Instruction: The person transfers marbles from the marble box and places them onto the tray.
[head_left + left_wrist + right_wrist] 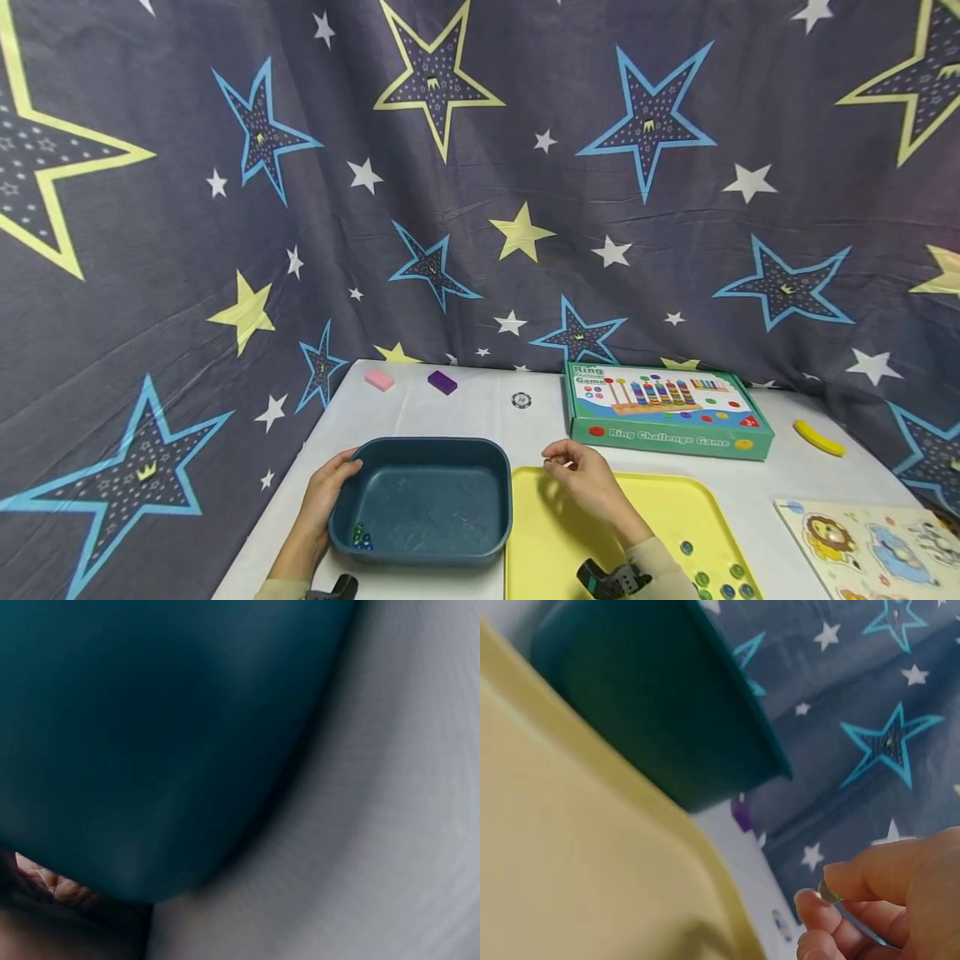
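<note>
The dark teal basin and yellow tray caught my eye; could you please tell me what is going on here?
A person's left hand holds the dark teal basin by its left side. The right hand pinches a small glass marble over the yellow tray, beside the basin. Green and blue marbles lie in the basin's near left corner, and more marbles lie toward the tray's right side.

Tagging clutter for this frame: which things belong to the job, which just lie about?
Job, apparently:
teal bin, held by left hand
yellow tray
marbles on tray and in bin
one marble pinched in right hand

Lying about:
pink block
purple block
chip
game box
yellow curved piece
animal board
</note>
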The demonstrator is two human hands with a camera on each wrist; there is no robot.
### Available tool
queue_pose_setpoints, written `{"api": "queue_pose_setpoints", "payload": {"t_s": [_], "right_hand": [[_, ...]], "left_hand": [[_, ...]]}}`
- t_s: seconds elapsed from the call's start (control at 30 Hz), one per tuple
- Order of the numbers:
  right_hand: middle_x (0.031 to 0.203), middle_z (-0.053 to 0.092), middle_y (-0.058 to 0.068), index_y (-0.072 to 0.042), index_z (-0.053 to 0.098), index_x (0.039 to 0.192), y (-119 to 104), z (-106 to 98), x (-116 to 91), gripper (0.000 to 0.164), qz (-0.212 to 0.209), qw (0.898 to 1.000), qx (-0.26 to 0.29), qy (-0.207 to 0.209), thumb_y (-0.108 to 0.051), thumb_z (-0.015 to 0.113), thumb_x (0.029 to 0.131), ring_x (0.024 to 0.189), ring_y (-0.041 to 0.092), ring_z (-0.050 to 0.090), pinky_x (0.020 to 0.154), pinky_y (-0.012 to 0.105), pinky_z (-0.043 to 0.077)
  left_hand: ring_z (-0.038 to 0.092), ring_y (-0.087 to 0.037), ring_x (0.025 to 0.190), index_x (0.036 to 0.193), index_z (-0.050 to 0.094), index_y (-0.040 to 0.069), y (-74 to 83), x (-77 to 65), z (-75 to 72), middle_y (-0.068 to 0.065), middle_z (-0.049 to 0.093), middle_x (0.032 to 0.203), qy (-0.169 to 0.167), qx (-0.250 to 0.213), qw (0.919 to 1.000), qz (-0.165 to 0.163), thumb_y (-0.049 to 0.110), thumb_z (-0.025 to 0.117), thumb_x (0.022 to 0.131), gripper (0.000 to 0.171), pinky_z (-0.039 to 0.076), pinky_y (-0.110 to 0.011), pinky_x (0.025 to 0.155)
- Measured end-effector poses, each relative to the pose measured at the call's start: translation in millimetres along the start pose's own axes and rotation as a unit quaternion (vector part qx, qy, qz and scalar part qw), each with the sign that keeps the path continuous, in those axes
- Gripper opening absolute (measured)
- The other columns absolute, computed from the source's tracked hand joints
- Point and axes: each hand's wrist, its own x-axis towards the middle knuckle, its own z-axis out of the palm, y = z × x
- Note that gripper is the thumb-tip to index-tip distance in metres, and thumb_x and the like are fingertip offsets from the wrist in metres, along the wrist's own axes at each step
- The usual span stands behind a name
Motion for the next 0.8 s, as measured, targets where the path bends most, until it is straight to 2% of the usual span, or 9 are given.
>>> {"api": "queue_pose_setpoints", "payload": {"t_s": [0.2,0.37,0.5,0.63,0.8], "right_hand": [[0.078,0.063,0.004,-0.007,0.066,0.089,5.7,-1.2,0.4,0.010,-0.010,0.999,-0.041,-0.013,-0.012,0.065,0.081,0.066,0.014,0.051,0.056,0.024,0.041],[0.073,0.062,0.001,-0.009,0.067,0.086,11.9,2.4,-1.2,0.010,-0.021,0.997,-0.060,-0.044,-0.016,0.067,0.080,0.060,0.012,0.049,0.051,0.024,0.042],[0.073,0.063,-0.002,-0.011,0.067,0.084,19.5,9.8,-2.5,0.006,-0.058,0.992,-0.093,-0.060,-0.016,0.066,0.080,0.057,0.007,0.050,0.050,0.023,0.042],[0.072,0.063,-0.008,-0.014,0.066,0.078,24.9,17.1,-3.2,0.002,-0.099,0.984,-0.136,-0.054,-0.014,0.068,0.079,0.059,0.003,0.050,0.054,0.020,0.041],[0.070,0.061,-0.012,-0.017,0.066,0.077,27.3,20.3,-3.7,0.006,-0.113,0.980,-0.159,-0.045,-0.013,0.071,0.076,0.060,0.002,0.050,0.056,0.019,0.041]], "left_hand": [[0.052,-0.017,0.098,0.122,0.054,0.003,0.5,0.3,0.2,-0.008,0.057,0.116,0.000,-0.006,1.0000,-0.002,0.022,0.055,0.088,0.039,0.044,-0.028,0.077],[0.053,-0.018,0.097,0.122,0.054,0.002,0.2,-0.4,1.1,-0.008,0.058,0.115,0.003,-0.013,0.9999,-0.001,0.022,0.056,0.088,0.039,0.045,-0.028,0.076],[0.053,-0.019,0.096,0.122,0.054,0.002,-0.2,-0.9,1.2,-0.008,0.058,0.113,0.003,-0.021,0.9998,-0.002,0.022,0.056,0.087,0.040,0.046,-0.029,0.076],[0.053,-0.018,0.097,0.122,0.054,0.003,-0.6,-0.5,0.9,-0.008,0.058,0.114,0.003,-0.011,0.9999,0.002,0.023,0.056,0.087,0.040,0.045,-0.028,0.076],[0.052,-0.018,0.099,0.120,0.056,0.003,-1.3,-0.1,-0.2,-0.007,0.057,0.115,0.003,-0.003,1.0000,0.004,0.025,0.057,0.086,0.040,0.044,-0.029,0.078]]}}
